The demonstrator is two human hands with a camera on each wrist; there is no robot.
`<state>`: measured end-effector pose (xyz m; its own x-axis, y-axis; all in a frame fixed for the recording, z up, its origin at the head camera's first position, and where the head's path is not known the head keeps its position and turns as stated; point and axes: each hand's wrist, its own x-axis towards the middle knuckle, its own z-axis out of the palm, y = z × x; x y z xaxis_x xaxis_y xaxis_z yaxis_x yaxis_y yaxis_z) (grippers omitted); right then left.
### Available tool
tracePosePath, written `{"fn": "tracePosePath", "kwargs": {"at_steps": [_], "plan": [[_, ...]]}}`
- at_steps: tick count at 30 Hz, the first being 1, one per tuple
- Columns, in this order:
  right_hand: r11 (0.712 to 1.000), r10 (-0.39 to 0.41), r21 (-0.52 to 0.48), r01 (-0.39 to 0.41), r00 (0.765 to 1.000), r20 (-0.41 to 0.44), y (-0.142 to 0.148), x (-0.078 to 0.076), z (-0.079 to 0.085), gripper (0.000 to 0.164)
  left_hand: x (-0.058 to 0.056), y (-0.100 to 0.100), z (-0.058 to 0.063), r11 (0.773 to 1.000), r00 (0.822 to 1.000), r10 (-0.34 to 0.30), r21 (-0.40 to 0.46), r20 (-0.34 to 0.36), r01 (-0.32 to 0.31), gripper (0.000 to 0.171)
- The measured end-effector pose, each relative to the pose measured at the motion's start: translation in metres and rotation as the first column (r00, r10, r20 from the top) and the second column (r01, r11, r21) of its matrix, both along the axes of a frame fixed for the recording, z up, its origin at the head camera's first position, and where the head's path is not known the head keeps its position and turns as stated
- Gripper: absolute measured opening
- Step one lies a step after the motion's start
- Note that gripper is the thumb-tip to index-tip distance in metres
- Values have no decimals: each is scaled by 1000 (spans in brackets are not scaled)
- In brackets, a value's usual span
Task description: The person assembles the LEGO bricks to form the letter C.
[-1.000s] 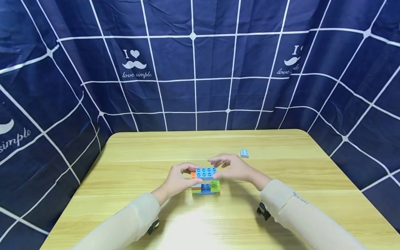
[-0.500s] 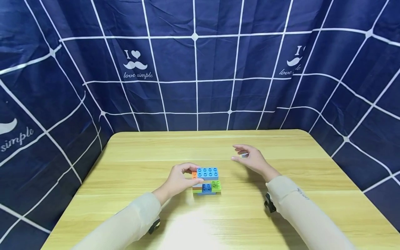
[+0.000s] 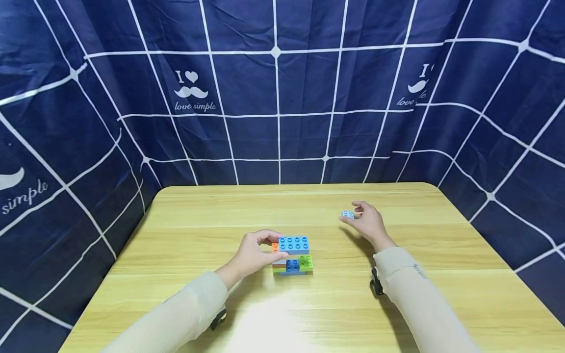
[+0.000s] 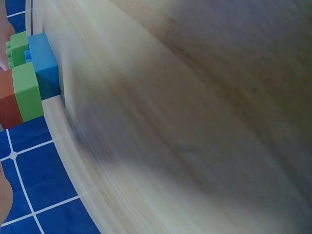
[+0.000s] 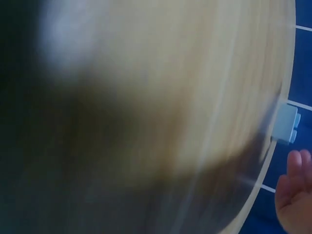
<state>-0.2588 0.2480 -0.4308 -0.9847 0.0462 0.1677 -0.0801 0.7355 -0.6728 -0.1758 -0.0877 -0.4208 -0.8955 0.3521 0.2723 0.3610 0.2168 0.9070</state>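
Note:
My left hand (image 3: 251,252) grips a stack of toy building bricks at its left end, thumb in front and fingers behind. On top of the stack lies a long blue brick (image 3: 294,245), beside an orange brick (image 3: 275,246). Lower down show a lime green brick (image 3: 306,263) and a darker blue brick (image 3: 292,265). The left wrist view shows the stack's blue brick (image 4: 45,68) on the table. Farther back, my right hand (image 3: 370,223) surrounds a small light blue brick (image 3: 347,214) with thumb and fingers apart. In the right wrist view, fingertips (image 5: 294,158) stand clear of that brick.
The wooden table (image 3: 212,211) reaches back to a dark blue curtain (image 3: 300,132) with white grid lines. That curtain also closes in the left and right sides. A black wrist device (image 3: 376,283) sits under the right sleeve.
My right hand has left the long blue brick and moved right and back to the small light blue brick. The left hand has stayed on the stack.

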Motion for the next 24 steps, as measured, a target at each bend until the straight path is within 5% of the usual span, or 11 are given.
{"fn": "tracePosePath", "kwargs": {"at_steps": [15,24], "plan": [[985,-138,-87,149,983,120,-15,-5,-5,78,0,0,1,1000,1000,-10,9,1,10,32],[973,-187,-109,205,970,152,-15,-7,-12,69,0,-1,3,999,1000,-21,26,1,21,33]]}}
